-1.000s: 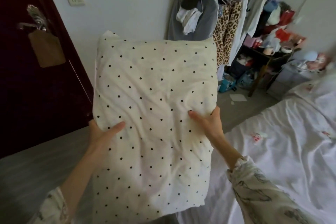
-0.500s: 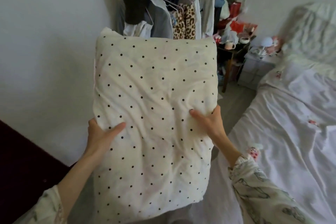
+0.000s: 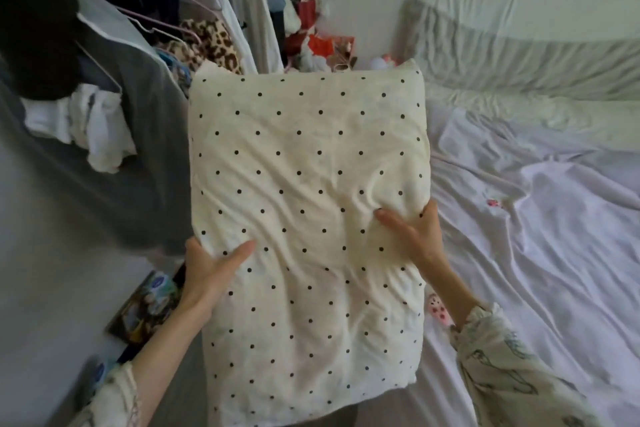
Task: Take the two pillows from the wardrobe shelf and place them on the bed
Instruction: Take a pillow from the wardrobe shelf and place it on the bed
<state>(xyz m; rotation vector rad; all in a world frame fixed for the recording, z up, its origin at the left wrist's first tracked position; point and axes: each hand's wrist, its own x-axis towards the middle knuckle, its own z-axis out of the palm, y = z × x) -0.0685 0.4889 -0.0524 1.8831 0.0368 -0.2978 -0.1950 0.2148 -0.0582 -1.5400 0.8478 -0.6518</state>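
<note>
In the middle of the view, held up in front of the person, is a cream pillow (image 3: 308, 225) covered in small black dots. It stands upright on its short end, its creased face toward the camera, above the left edge of the bed and off the mattress.

The left hand (image 3: 207, 270) grips the pillow's left edge low down, thumb laid flat across the front and the other fingers curled out of sight behind. The right hand (image 3: 412, 236) grips the right edge a little higher, thumb pressed into the fabric so that it puckers, the other fingers also wrapped behind. Both forearms reach up from the bottom of the view in pale printed sleeves (image 3: 512, 381).

To the right lies the bed (image 3: 540, 239), spread with a rumpled white sheet that has a few small pink motifs. A headboard draped in white cloth (image 3: 519, 42) stands at its far end against the wall.

To the left, just beside the pillow, hangs a crowded rail of clothes (image 3: 145, 87): a grey garment, white ones, a leopard-print piece. Beyond it is a blurred heap of red and white items (image 3: 315, 45). Colourful packets (image 3: 149, 305) lie on the floor beneath the left wrist.
</note>
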